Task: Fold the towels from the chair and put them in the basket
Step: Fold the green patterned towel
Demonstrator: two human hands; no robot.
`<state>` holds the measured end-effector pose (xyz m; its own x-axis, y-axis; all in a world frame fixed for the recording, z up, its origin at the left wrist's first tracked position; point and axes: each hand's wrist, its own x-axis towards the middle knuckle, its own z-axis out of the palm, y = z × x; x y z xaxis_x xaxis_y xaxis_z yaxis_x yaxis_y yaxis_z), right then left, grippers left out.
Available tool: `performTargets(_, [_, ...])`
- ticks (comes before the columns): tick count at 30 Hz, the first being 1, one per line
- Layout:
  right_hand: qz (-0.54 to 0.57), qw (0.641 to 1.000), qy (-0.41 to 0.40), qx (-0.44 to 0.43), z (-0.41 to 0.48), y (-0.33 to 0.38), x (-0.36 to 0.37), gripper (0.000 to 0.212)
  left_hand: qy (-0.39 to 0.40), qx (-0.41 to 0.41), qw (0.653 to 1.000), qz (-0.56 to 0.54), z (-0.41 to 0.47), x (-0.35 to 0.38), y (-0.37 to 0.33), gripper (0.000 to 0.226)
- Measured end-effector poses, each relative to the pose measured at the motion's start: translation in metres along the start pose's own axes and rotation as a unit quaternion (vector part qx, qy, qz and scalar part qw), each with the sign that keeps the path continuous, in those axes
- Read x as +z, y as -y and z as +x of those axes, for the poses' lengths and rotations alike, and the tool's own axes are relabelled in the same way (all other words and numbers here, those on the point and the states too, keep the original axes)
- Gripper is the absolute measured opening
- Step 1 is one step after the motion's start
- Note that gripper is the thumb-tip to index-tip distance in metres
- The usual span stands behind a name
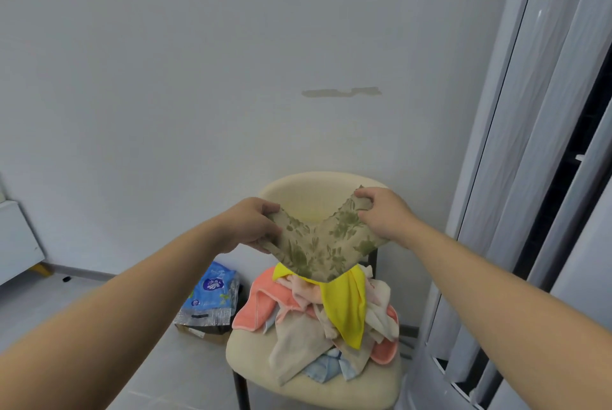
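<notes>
Floral towel (pixel 323 245) held up over chair (pixel 308 192) w/ towel pile (pixel 318 320); left hand (pixel 251 224) & right hand (pixel 381 216) each pinch a top corner, middle sagging. Pull corners apart till taut, then fold. Basket not in view.

Left hand (pixel 251 224) and right hand (pixel 384 216) each pinch a top corner of floral towel (pixel 319 244), sagging in a V above towel pile (pixel 328 323) on cream chair (pixel 311 386) seat.
</notes>
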<state>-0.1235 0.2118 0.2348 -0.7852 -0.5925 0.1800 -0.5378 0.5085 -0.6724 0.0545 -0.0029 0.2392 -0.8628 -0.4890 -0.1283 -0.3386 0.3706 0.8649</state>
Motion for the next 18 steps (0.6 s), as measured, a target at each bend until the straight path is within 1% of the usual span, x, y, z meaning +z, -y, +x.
performTargets(3, [-0.059,0.998,0.01,-0.026,-0.008,0.012,0.013,0.059,-0.024,0.033,0.992,0.123,0.001,0.017,-0.006,0.057])
performTargets(5, [-0.071,0.997,0.02,-0.037,-0.013,0.019,0.023,0.063,-0.032,0.036,0.986,0.16,0.002,0.026,-0.007,0.061])
performTargets(7, [-0.076,0.996,0.031,-0.046,-0.017,0.023,0.032,0.066,-0.038,0.038,0.986,0.159,0.001,0.034,-0.009,0.064])
performTargets(11, [-0.092,0.991,0.056,-0.081,-0.024,0.032,0.047,0.07,-0.028,0.033,0.996,0.08,-0.004,0.048,-0.016,0.065])
performTargets(14, [-0.116,0.986,0.078,-0.095,-0.029,0.034,0.053,0.07,-0.017,0.023,0.998,0.048,-0.005,0.05,-0.017,0.067])
performTargets(16, [-0.112,0.986,0.086,-0.091,-0.029,0.035,0.054,0.071,-0.01,0.021,0.998,0.055,-0.005,0.051,-0.018,0.07])
performTargets(18, [-0.069,0.991,0.088,-0.077,-0.029,0.035,0.056,0.071,-0.009,0.03,0.996,0.088,-0.007,0.051,-0.018,0.073])
